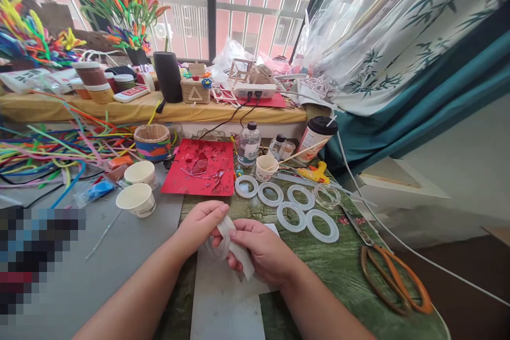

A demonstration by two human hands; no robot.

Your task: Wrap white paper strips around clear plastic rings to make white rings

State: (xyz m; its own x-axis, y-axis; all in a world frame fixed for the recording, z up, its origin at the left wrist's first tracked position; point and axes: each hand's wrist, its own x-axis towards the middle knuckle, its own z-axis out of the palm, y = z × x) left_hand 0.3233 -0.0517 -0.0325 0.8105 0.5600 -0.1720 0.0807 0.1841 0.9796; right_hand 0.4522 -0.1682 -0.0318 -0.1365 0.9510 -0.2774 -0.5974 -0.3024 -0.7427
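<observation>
A green marble-patterned tabletop (342,271) stands by a barred window with a teal curtain (418,111), cluttered with a red paper sheet (203,167), orange-handled scissors (394,279) and two white paper cups (137,186). Six translucent white plastic rings (290,202) lie beyond the hands. The left hand (201,226) and right hand (265,249) together pinch a clear plastic ring (219,248) wrapped with a white paper strip (239,247), over the near table edge.
</observation>
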